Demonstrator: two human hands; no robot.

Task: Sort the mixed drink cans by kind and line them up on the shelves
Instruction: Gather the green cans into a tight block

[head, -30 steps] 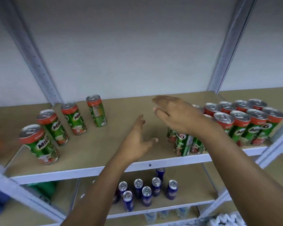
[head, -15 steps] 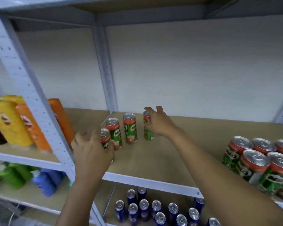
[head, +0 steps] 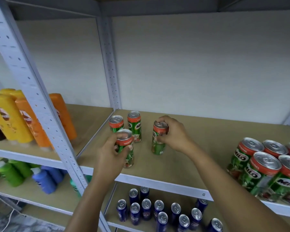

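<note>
Now my left hand (head: 110, 154) grasps one upright Milo can (head: 125, 148); my right hand (head: 172, 133) grasps another Milo can (head: 158, 139). The grouped Milo cans (head: 264, 166) stand well off beyond my right hand.

Before me I count ten green Milo cans (head: 134, 127), thirteen blue cans (head: 146, 208) below, two yellow bottles (head: 10, 118), three orange bottles (head: 64, 114).

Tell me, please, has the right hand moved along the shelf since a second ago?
Yes. The right hand has gone left, away from the big can cluster toward the upright post, and now grips a Milo can there.
</note>
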